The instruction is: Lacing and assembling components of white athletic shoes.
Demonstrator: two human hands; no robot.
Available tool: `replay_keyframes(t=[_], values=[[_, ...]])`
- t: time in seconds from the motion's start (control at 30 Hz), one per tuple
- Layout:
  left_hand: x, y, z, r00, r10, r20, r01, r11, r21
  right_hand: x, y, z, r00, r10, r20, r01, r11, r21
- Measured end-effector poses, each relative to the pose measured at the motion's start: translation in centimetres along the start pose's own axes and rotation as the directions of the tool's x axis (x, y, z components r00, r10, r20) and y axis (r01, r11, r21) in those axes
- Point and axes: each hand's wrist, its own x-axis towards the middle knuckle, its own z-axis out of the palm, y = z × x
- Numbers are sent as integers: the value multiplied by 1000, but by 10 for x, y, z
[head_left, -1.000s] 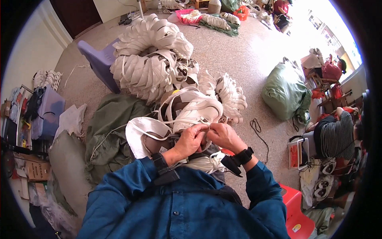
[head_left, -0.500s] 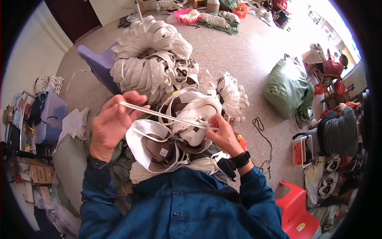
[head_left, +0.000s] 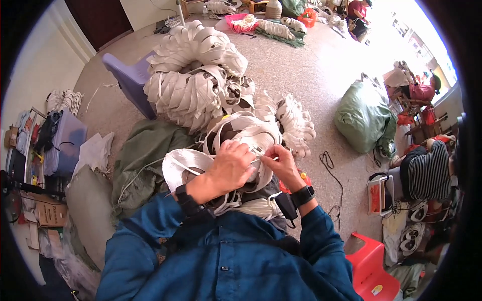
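Note:
A white shoe upper [head_left: 251, 134] with a brown lining lies in front of my body, among other uppers. At its eyelets, my right hand [head_left: 283, 164] pinches a thin white shoelace [head_left: 257, 157] between thumb and fingers. My left hand [head_left: 232, 166] is closed and bent over the same upper, its fingers curled close beside the right fingertips. What the left fingers grip is hidden beneath them. A second white upper [head_left: 173, 165] shows partly under my left wrist. Below my wrists hangs a bundle of white laces [head_left: 258, 209].
Ahead, stacked rings of uppers [head_left: 188, 93] rest against a purple chair [head_left: 125, 75]. More uppers [head_left: 295, 123] lie to their right. A green sack [head_left: 364, 118], a black cord [head_left: 334, 178] and a red stool [head_left: 369, 266] are on the right, with people farther off.
My left hand has come down and right, from holding the lace stretched out at the left to the eyelets. The right hand stays at the upper. The stretched strand no longer shows.

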Motion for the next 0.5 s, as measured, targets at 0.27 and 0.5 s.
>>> replay_keyframes(t=[0.27, 0.5], values=[[14, -18, 36, 989, 111, 93, -138, 917, 375, -15, -21, 0, 999, 0, -53, -1, 1000, -8], [27, -19, 26, 980, 70, 184, -119, 955, 271, -23, -30, 16, 997, -80, -24, 54, 838, -542]])
